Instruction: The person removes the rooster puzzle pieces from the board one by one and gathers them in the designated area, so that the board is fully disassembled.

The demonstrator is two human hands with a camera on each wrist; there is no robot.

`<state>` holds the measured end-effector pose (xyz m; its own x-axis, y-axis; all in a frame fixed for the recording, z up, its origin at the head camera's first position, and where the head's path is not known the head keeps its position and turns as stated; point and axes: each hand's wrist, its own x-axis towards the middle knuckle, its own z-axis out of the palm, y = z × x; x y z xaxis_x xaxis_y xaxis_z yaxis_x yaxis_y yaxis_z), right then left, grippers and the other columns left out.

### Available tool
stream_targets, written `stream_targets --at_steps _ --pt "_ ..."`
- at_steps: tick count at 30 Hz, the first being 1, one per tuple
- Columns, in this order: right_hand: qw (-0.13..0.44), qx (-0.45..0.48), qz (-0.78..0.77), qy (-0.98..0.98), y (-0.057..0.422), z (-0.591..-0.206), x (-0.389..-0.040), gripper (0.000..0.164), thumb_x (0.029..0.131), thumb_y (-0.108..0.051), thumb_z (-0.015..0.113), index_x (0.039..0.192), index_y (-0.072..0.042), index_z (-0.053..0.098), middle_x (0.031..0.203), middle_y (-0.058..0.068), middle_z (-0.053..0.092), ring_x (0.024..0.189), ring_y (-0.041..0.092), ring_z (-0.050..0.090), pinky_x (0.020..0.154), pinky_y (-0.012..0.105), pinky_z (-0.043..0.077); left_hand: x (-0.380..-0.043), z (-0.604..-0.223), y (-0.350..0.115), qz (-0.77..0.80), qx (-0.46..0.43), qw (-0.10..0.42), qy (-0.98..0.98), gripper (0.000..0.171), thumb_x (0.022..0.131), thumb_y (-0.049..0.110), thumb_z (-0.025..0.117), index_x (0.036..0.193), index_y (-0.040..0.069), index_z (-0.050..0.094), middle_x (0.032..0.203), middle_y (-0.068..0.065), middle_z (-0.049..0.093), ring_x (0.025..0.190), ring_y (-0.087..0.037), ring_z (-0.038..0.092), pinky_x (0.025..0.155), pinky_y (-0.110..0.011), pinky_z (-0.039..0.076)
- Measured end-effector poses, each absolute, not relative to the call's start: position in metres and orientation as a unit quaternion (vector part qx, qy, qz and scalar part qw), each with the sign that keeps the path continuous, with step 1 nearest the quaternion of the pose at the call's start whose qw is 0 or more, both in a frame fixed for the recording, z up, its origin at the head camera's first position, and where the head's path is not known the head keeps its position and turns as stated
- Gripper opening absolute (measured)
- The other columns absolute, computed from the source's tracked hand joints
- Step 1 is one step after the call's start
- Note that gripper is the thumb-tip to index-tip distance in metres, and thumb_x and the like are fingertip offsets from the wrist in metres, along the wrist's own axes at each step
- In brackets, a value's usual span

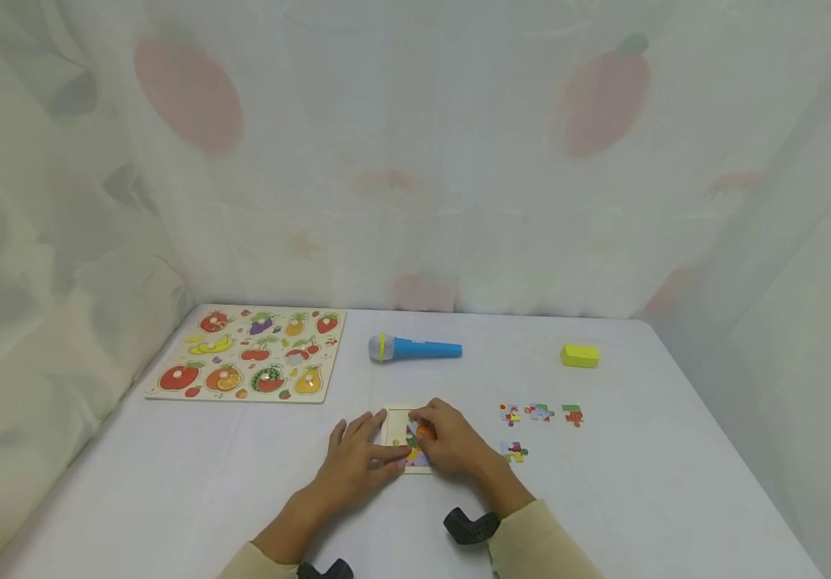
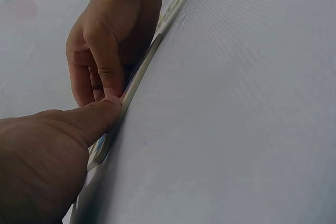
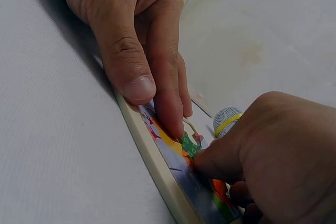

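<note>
Here, my right hand (image 1: 451, 441) pinches a piece (image 1: 425, 432) on the board (image 1: 397, 423), whose bare part lies at ten o'clock from my grip, nearer my left hand (image 1: 354, 464), fingers outstretched.

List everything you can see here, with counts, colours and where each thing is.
Puzzle tray: one, cream, front centre
Tray pieces: count hidden by fingers, multicoloured, inside the tray
Loose puzzle pieces: four, multicoloured, right of the tray
Fruit board: one, cream with colourful fruits, back left
Microphone: one, blue with silver head and yellow ring, back centre
Block: one, yellow, back right
Tablecloth: one, white, beneath everything
Curtains: count unclear, pale with faded prints, behind and beside the table
Left grip: one, bare, at the tray's left
Right grip: one, bare, at the tray's right
Sleeves: two, beige, front edge
</note>
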<state>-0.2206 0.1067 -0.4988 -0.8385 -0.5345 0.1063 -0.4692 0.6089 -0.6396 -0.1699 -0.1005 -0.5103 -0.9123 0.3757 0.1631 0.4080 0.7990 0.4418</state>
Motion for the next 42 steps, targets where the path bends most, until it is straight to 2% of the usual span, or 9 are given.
stream_targets --at_steps 7,15,20,26,32,36,42 --pt "0.056 -0.268 -0.364 0.890 0.108 -0.501 -0.221 0.029 0.088 -0.004 0.062 0.112 -0.018 0.059 0.091 -0.008 0.049 0.082 0.012 0.049 0.073 0.028 0.045 -0.170 -0.511 -0.101 -0.238 -0.208 0.036 -0.948 0.027 0.086 0.042 0.071 0.112 0.035 0.074 0.148 -0.014 0.040 0.136 -0.039 0.029 0.103 -0.067 0.013" --pt "0.047 -0.256 -0.413 0.872 0.109 -0.507 -0.224 0.027 0.089 -0.001 0.062 0.110 -0.019 0.064 0.084 -0.007 0.056 0.077 0.012 0.051 0.070 0.029 0.046 -0.170 -0.511 -0.101 -0.239 -0.211 0.045 -0.947 0.027 0.086 0.042 0.070 0.112 0.035 0.074 0.147 -0.014 0.040 0.135 -0.039 0.030 0.102 -0.068 0.013" --pt "0.032 -0.252 -0.442 0.860 0.112 -0.507 -0.224 0.029 0.089 -0.002 0.062 0.113 -0.016 0.068 0.084 -0.007 0.058 0.075 0.012 0.052 0.068 0.028 0.046 -0.170 -0.511 -0.101 -0.242 -0.211 0.045 -0.946 0.027 0.086 0.042 0.070 0.111 0.035 0.074 0.148 -0.014 0.040 0.135 -0.039 0.030 0.103 -0.067 0.013" --pt "0.026 -0.241 -0.523 0.817 0.116 -0.504 -0.227 0.029 0.089 0.000 0.064 0.118 -0.008 0.064 0.082 -0.003 0.062 0.071 0.015 0.055 0.064 0.026 0.048 -0.170 -0.512 -0.101 -0.247 -0.207 0.039 -0.946 0.027 0.086 0.042 0.071 0.112 0.035 0.074 0.148 -0.013 0.039 0.135 -0.039 0.030 0.103 -0.067 0.012" --pt "0.019 -0.217 -0.576 0.788 0.117 -0.482 -0.218 0.023 0.089 0.002 0.064 0.112 0.002 0.061 0.083 0.008 0.065 0.070 0.021 0.058 0.062 0.025 0.050 -0.170 -0.513 -0.102 -0.251 -0.201 0.022 -0.946 0.027 0.087 0.045 0.069 0.112 0.037 0.073 0.149 -0.012 0.038 0.136 -0.039 0.028 0.104 -0.066 0.010" --pt "0.000 -0.202 -0.605 0.770 0.121 -0.455 -0.207 0.018 0.091 0.000 0.064 0.108 0.005 0.063 0.089 0.014 0.066 0.076 0.025 0.060 0.068 0.024 0.051 -0.170 -0.512 -0.101 -0.259 -0.198 0.015 -0.945 0.027 0.087 0.046 0.068 0.113 0.038 0.072 0.150 -0.012 0.037 0.138 -0.038 0.026 0.104 -0.066 0.008" --pt "-0.017 -0.195 -0.632 0.750 0.130 -0.438 -0.199 0.013 0.091 -0.002 0.066 0.101 0.006 0.066 0.093 0.014 0.068 0.082 0.024 0.063 0.073 0.026 0.052 -0.170 -0.511 -0.102 -0.263 -0.198 0.010 -0.944 0.027 0.087 0.045 0.069 0.113 0.038 0.072 0.150 -0.012 0.037 0.138 -0.038 0.025 0.104 -0.066 0.007"
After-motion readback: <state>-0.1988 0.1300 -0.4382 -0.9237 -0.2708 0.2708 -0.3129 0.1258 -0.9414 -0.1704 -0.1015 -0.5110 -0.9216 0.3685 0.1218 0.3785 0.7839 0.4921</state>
